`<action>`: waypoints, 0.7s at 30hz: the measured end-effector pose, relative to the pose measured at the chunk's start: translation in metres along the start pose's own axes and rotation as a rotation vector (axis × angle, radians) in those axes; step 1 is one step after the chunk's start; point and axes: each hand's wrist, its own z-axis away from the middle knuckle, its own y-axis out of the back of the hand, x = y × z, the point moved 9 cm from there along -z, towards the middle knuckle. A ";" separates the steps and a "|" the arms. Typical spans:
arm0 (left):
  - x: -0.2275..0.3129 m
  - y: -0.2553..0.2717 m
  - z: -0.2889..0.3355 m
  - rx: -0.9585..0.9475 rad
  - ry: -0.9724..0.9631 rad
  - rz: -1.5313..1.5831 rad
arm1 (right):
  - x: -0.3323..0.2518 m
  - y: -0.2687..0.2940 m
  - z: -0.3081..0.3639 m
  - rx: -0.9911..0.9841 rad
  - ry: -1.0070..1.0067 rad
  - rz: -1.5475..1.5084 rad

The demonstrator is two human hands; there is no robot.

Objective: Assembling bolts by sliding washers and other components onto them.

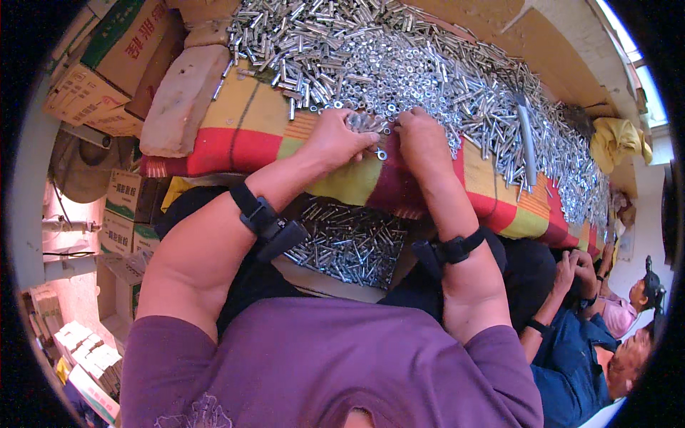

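The small metal pieces (365, 123) sit at upper centre, cupped in the curled fingers of the left hand (334, 140); the right hand (422, 141) dips beside them, fingers bent down, its grip hidden from me. Behind, a heap of metal parts (399, 71) crowds both, leaving a bare strip of checked cloth (246, 146) along the front edge, a pale slab (182, 100) bounding it upper left.

From my remote station I see the left hand (334, 141) cupping small metal pieces (364, 123), a washer (382, 155) just beside its fingertips. The right hand (422, 139) is curled close by at the edge of the metal pile (399, 71), though I can't make out what it pinches; nearer the body than both hands sits a box of bolts (342, 246).
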 end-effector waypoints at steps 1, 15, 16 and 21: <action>-0.002 0.004 0.001 0.034 0.047 0.029 | -0.001 0.000 0.001 0.002 -0.017 0.014; 0.005 0.014 0.014 -0.050 -0.034 -0.125 | -0.006 -0.003 0.024 -0.209 -0.425 -1.271; 0.003 0.014 0.014 -0.053 -0.034 -0.125 | -0.009 -0.008 0.026 -0.212 -0.431 -1.362; 0.008 0.020 0.018 -0.052 -0.065 -0.079 | -0.019 -0.015 0.030 -0.284 -0.447 -1.519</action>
